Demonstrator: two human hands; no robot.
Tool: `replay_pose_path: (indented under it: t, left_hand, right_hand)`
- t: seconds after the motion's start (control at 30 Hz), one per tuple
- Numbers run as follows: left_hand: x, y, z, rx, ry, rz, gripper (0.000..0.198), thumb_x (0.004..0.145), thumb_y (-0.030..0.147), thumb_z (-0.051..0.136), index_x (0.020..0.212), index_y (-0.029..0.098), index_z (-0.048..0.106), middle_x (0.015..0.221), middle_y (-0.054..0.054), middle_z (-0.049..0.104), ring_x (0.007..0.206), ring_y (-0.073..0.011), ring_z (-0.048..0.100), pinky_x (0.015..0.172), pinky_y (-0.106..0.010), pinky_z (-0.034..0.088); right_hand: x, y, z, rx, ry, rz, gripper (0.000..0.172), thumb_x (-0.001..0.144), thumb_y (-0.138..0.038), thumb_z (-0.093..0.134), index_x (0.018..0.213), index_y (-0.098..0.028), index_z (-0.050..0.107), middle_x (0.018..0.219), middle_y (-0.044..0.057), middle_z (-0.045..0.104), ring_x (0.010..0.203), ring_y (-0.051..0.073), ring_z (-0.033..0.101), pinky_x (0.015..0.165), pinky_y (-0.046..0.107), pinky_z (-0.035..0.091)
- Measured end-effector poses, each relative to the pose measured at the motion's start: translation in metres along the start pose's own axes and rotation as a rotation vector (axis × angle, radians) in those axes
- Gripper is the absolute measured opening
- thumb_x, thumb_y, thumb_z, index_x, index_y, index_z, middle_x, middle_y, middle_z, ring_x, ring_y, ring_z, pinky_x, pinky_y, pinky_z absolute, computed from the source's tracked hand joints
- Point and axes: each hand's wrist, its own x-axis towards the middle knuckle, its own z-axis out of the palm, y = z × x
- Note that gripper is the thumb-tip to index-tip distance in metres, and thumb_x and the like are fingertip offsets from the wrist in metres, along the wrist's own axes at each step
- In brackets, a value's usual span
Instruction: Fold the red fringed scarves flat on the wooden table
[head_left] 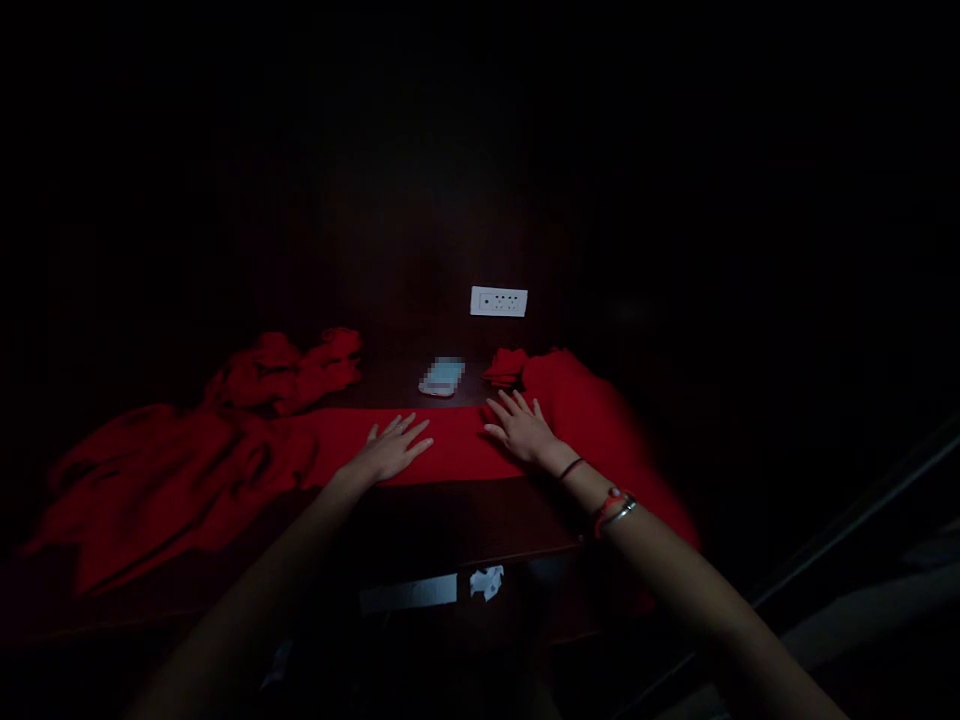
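A long red cloth (pixel 450 455) lies spread across a dark table (pixel 480 525). My left hand (pixel 394 448) rests flat on it, fingers stretched out and apart. My right hand (pixel 519 428) lies flat on the cloth a little to the right, fingers spread too, with bracelets on the wrist. The cloth bunches into loose folds at the left (pixel 172 480) and drapes over the table's right side (pixel 600 420). Neither hand grips anything.
A crumpled red cloth (pixel 289 368) lies at the back left, a small folded red piece (pixel 507 366) at the back right. A pale flat object (pixel 442 378) sits between them. A white wall socket (pixel 499 301) is behind. The surroundings are very dark.
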Motion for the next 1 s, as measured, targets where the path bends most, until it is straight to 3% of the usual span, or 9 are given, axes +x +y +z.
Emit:
replay_pose_path:
  t: [0.07, 0.13, 0.3, 0.4, 0.53, 0.63, 0.83, 0.93, 1.0]
  left_hand:
    - [-0.003, -0.002, -0.002, -0.014, 0.007, 0.006, 0.056, 0.079, 0.055, 0.013, 0.128, 0.028, 0.018, 0.134, -0.005, 0.014, 0.122, -0.0221, 0.011, 0.093, -0.049, 0.011]
    - [-0.005, -0.003, -0.003, -0.009, 0.009, -0.003, 0.057, 0.078, 0.057, 0.013, 0.127, 0.029, 0.019, 0.135, -0.004, 0.014, 0.122, -0.0229, 0.011, 0.093, -0.048, 0.010]
    - [-0.004, 0.001, -0.005, -0.014, -0.035, -0.122, 0.068, 0.068, 0.070, 0.018, 0.126, 0.036, 0.017, 0.135, -0.001, 0.009, 0.119, -0.0348, 0.004, 0.090, -0.055, 0.007]
    - [0.000, 0.002, -0.006, -0.041, -0.039, -0.160, 0.070, 0.067, 0.070, 0.017, 0.127, 0.034, 0.016, 0.136, -0.002, 0.008, 0.119, -0.0370, 0.006, 0.089, -0.056, 0.009]
    - [0.003, -0.004, -0.005, -0.014, 0.037, -0.157, 0.062, 0.074, 0.062, 0.013, 0.127, 0.031, 0.019, 0.135, -0.001, 0.010, 0.120, -0.0319, 0.007, 0.091, -0.054, 0.008]
    - [0.002, -0.010, -0.004, -0.004, 0.001, -0.164, 0.061, 0.075, 0.061, 0.013, 0.127, 0.030, 0.020, 0.135, -0.001, 0.011, 0.121, -0.0294, 0.007, 0.092, -0.052, 0.008]
    - [-0.001, -0.013, -0.008, -0.035, -0.050, -0.308, 0.073, 0.065, 0.072, 0.016, 0.127, 0.033, 0.016, 0.136, 0.000, 0.004, 0.119, -0.0363, 0.001, 0.090, -0.056, 0.005]
    - [-0.001, -0.011, -0.008, -0.038, -0.053, -0.325, 0.076, 0.063, 0.073, 0.016, 0.127, 0.032, 0.017, 0.135, -0.001, 0.005, 0.119, -0.0369, -0.001, 0.090, -0.057, 0.003]
    - [-0.002, -0.010, -0.007, -0.035, -0.026, -0.316, 0.076, 0.063, 0.073, 0.015, 0.127, 0.032, 0.017, 0.136, -0.002, 0.005, 0.119, -0.0359, 0.000, 0.090, -0.057, 0.003]
  right_hand:
    - [0.016, -0.017, 0.016, 0.071, -0.067, -0.115, 0.059, 0.078, -0.055, 0.009, 0.128, -0.025, 0.017, 0.135, 0.004, 0.014, 0.122, 0.024, 0.007, 0.093, 0.047, 0.013]
    - [0.028, -0.026, 0.029, 0.111, -0.129, -0.123, 0.061, 0.078, -0.055, 0.008, 0.129, -0.022, 0.016, 0.135, 0.006, 0.015, 0.122, 0.023, 0.007, 0.094, 0.045, 0.012]
    - [0.043, -0.010, 0.042, 0.105, -0.279, 0.083, 0.071, 0.078, -0.056, 0.008, 0.128, -0.007, 0.018, 0.133, 0.015, 0.015, 0.121, 0.023, 0.010, 0.096, 0.038, 0.012]
    - [0.041, -0.004, 0.039, 0.076, -0.262, 0.133, 0.073, 0.077, -0.056, 0.009, 0.128, -0.005, 0.019, 0.133, 0.017, 0.013, 0.121, 0.025, 0.010, 0.096, 0.037, 0.012]
    - [0.039, -0.030, 0.037, 0.144, -0.206, -0.078, 0.062, 0.078, -0.055, 0.006, 0.130, -0.021, 0.013, 0.136, 0.005, 0.009, 0.122, 0.023, 0.003, 0.096, 0.042, 0.009]
    - [0.041, -0.047, 0.040, 0.201, -0.227, -0.175, 0.056, 0.079, -0.052, 0.004, 0.129, -0.028, 0.012, 0.136, 0.000, 0.009, 0.123, 0.021, 0.002, 0.096, 0.045, 0.005]
    - [0.040, -0.022, 0.044, 0.175, -0.322, 0.048, 0.059, 0.080, -0.050, 0.009, 0.130, -0.018, 0.012, 0.136, 0.006, 0.006, 0.122, 0.021, 0.004, 0.097, 0.041, 0.007]
    - [0.035, -0.019, 0.040, 0.157, -0.270, 0.107, 0.064, 0.080, -0.051, 0.009, 0.129, -0.012, 0.015, 0.135, 0.011, 0.008, 0.122, 0.022, 0.005, 0.097, 0.040, 0.008]
    - [0.031, -0.027, 0.037, 0.174, -0.204, 0.056, 0.065, 0.079, -0.053, 0.008, 0.130, -0.013, 0.014, 0.136, 0.009, 0.008, 0.122, 0.022, 0.002, 0.097, 0.040, 0.006]
